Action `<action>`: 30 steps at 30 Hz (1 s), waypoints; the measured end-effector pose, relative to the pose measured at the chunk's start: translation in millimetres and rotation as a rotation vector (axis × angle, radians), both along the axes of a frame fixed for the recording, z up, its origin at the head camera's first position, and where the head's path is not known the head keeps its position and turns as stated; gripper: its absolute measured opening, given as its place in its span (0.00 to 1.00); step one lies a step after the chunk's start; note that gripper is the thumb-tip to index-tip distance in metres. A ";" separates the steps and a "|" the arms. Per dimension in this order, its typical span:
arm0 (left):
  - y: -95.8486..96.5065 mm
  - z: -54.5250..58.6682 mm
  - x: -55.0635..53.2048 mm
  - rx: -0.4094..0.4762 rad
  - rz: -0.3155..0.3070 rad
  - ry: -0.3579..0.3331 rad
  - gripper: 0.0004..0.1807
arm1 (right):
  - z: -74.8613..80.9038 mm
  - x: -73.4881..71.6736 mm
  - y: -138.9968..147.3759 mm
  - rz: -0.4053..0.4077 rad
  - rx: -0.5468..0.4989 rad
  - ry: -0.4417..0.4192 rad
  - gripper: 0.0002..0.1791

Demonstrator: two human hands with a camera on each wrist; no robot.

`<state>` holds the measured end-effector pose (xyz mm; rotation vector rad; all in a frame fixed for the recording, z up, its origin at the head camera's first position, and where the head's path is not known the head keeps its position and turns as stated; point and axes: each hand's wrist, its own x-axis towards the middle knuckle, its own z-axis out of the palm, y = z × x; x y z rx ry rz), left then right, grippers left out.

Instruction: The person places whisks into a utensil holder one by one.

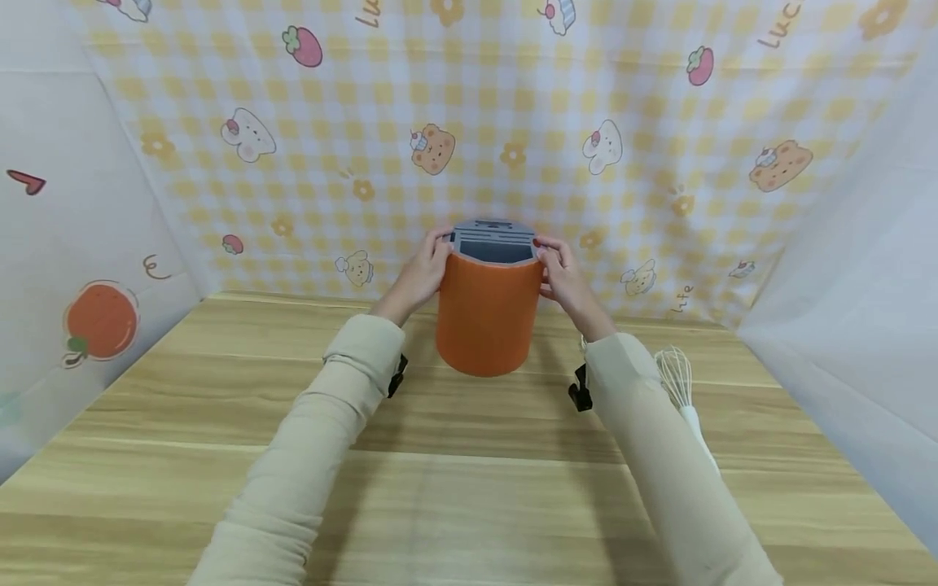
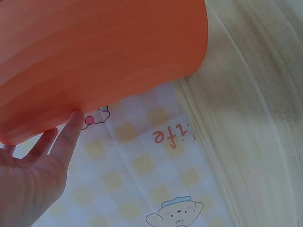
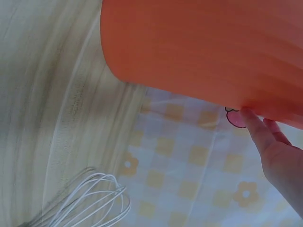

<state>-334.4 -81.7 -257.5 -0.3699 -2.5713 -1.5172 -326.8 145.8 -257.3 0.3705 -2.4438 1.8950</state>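
Note:
An orange knife holder [image 1: 485, 317] with a grey slotted top [image 1: 494, 236] stands upright between both hands, in the middle of the head view. My left hand [image 1: 427, 273] grips its left side near the rim. On the opposite side, my right hand [image 1: 563, 275] holds it the same way, thumb at the rim. In the left wrist view, fingers [image 2: 68, 135] press against the smooth orange wall. The right wrist view shows fingertips [image 3: 250, 118] on that wall too; the rest of the grip is hidden behind the holder.
A wire whisk [image 1: 681, 391] with a white handle lies on the wooden table [image 1: 469, 505], right of my right forearm. Behind the holder hangs a yellow checked cloth [image 1: 484, 106] with cartoon prints. White sheets [image 1: 865, 268] close off both sides.

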 end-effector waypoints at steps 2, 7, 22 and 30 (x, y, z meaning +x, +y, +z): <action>-0.8 -0.5 2.9 -0.011 -0.007 0.018 0.26 | -1.8 2.9 1.6 0.004 0.010 0.018 0.24; -0.5 -3.4 12.4 -0.027 -0.016 0.035 0.25 | -7.5 10.6 6.1 0.009 0.006 0.056 0.24; -2.8 -13.2 38.5 -0.052 0.012 0.105 0.25 | -18.9 31.6 5.4 -0.015 -0.044 0.139 0.22; -0.4 -15.9 53.9 -0.054 0.003 0.178 0.24 | -21.5 47.7 7.9 -0.017 -0.070 0.180 0.21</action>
